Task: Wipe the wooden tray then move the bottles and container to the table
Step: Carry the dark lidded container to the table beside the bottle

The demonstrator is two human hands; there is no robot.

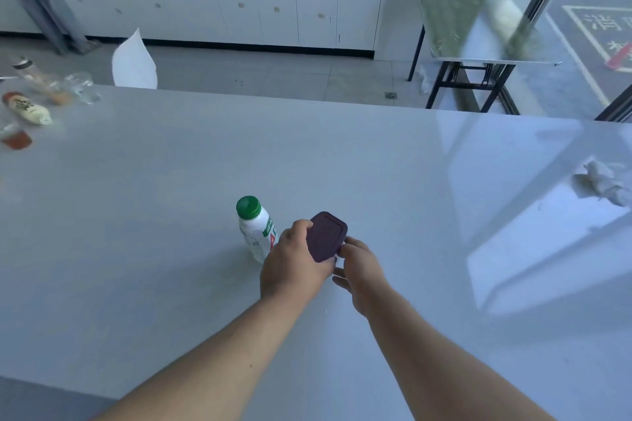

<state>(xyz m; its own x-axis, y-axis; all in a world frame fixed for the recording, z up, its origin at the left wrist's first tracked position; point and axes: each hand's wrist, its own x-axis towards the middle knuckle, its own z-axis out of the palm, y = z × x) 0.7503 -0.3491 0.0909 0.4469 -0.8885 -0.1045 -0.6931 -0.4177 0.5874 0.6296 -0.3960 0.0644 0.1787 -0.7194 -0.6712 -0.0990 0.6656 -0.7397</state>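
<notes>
Both bare forearms reach in, left hand and right hand fingers clamped around dark purple rounded-square lidded container, long axis toward 1 o'clock, green-capped white plastic bottle just beside at 9 o'clock on pale grey table

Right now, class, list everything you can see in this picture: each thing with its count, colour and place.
White plastic bottle with green cap: one, upright, table centre, left of the hands.
Dark purple lidded container: one, held between both hands.
Crumpled white tissue: one, table's right edge.
Blurred bottles and glassware: several, table's far left.
White chair back: one, behind the table.
Grey table: one.
Left hand: on the container.
Right hand: on the container.
</notes>
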